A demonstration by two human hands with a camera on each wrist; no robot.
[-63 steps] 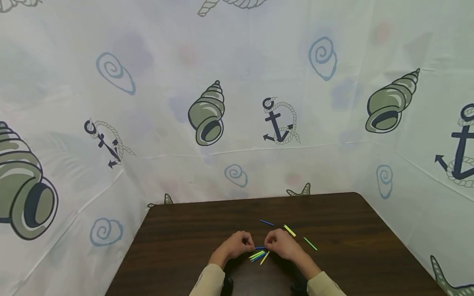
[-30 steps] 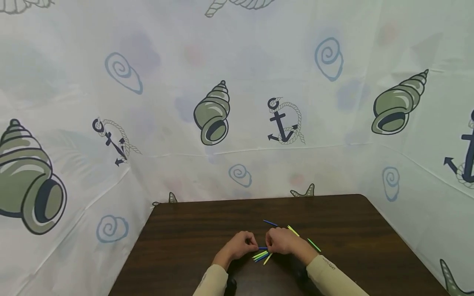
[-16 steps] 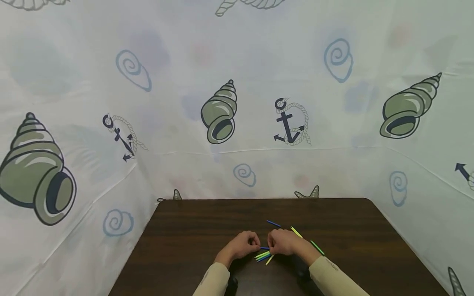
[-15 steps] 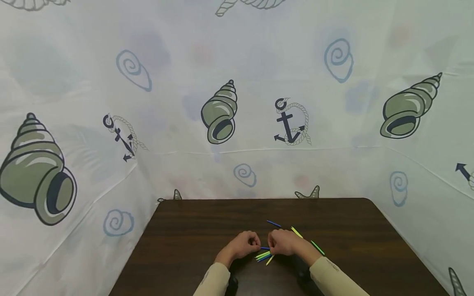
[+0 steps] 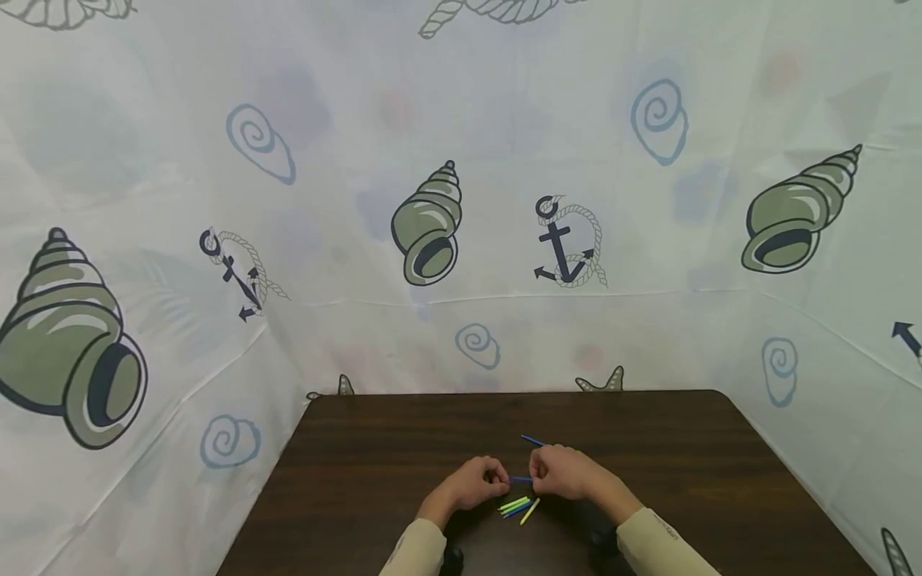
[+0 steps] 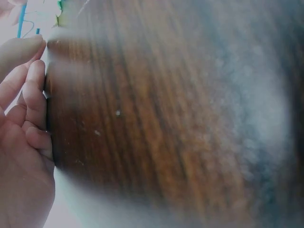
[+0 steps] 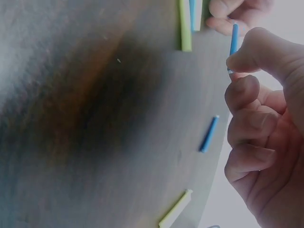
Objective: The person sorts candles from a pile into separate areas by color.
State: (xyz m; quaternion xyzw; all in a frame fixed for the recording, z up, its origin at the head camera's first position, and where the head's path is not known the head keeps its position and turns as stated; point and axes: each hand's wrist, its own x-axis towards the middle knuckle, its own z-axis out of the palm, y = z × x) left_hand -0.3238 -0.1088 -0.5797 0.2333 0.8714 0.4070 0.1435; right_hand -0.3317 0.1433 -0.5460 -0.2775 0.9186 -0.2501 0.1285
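Observation:
Just above the tabletop, a thin blue stick (image 5: pixel 521 478) spans the gap between both hands. My right hand (image 5: pixel 565 472) pinches its right end between thumb and finger, its other fingers curled, as the right wrist view shows. At the opposite end my left hand (image 5: pixel 471 482) has thumb and forefinger together, fingertips right at the stick. A short blue tip (image 6: pixel 38 31) shows beside the left thumb. Below the hands lies a loose pile of yellow-green sticks (image 5: pixel 514 505) with a blue one among them, and a yellow stick (image 5: pixel 529 512) slants beside it.
Behind my right hand lies another blue stick (image 5: pixel 533 440) on the dark wooden table (image 5: pixel 374 448). A yellow stick (image 7: pixel 175 209) rests farther along in the right wrist view. A white cloth (image 5: pixel 504 336) printed with shells and anchors hangs around the table.
My right hand has shifted slightly right and back, and the blue stick between the hands now sits farther from the pile. The right hand and forearm now cover the yellow and green sticks behind.

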